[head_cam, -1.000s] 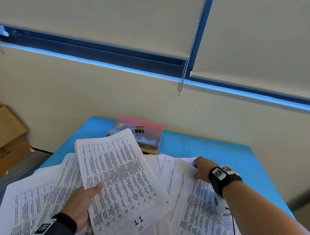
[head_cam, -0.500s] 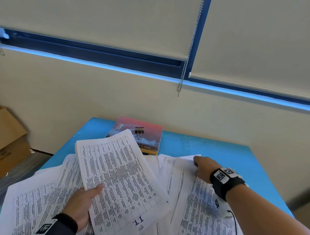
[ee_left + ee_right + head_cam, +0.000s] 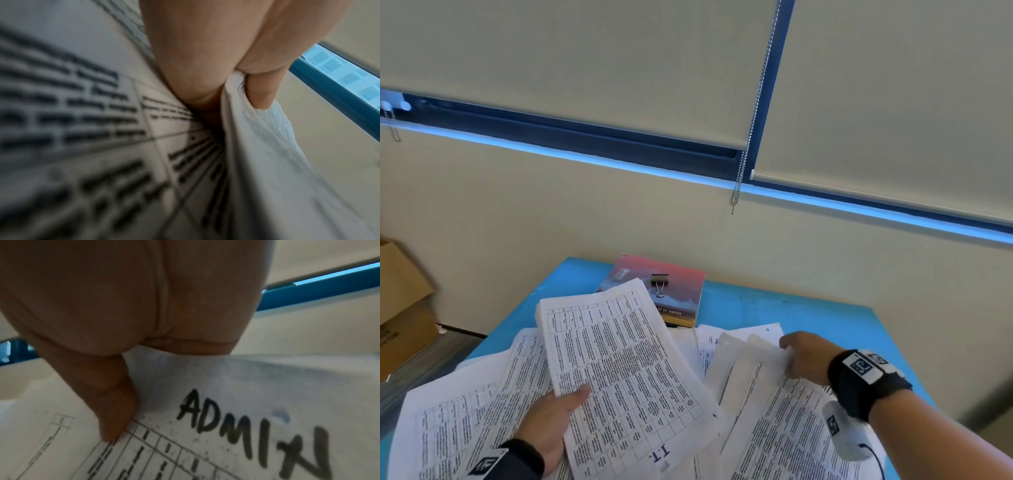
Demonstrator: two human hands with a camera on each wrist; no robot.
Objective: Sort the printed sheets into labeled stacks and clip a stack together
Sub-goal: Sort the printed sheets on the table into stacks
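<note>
My left hand (image 3: 551, 421) grips a thick stack of printed sheets (image 3: 619, 370) marked "I.T." and holds it tilted above the loose sheets (image 3: 455, 421) spread over the blue table (image 3: 808, 315). The left wrist view shows my thumb and fingers (image 3: 261, 91) clamped on the stack's edge (image 3: 246, 146). My right hand (image 3: 804, 356) pinches the far corner of a sheet (image 3: 774, 431) at the right; in the right wrist view that sheet (image 3: 246, 394) reads "ADMIN" under my thumb (image 3: 115, 410). A black binder clip (image 3: 660, 282) lies on a red book (image 3: 681, 291) at the table's back.
A beige wall with a blue window frame and roller blinds rises behind the table; a bead chain (image 3: 750, 137) hangs down. Cardboard boxes (image 3: 400, 308) stand on the floor at the left. Bare blue tabletop shows at the back right.
My right hand has drawn back toward me, lifting the corner of the ADMIN sheet. The left hand keeps the I.T. stack in the same place.
</note>
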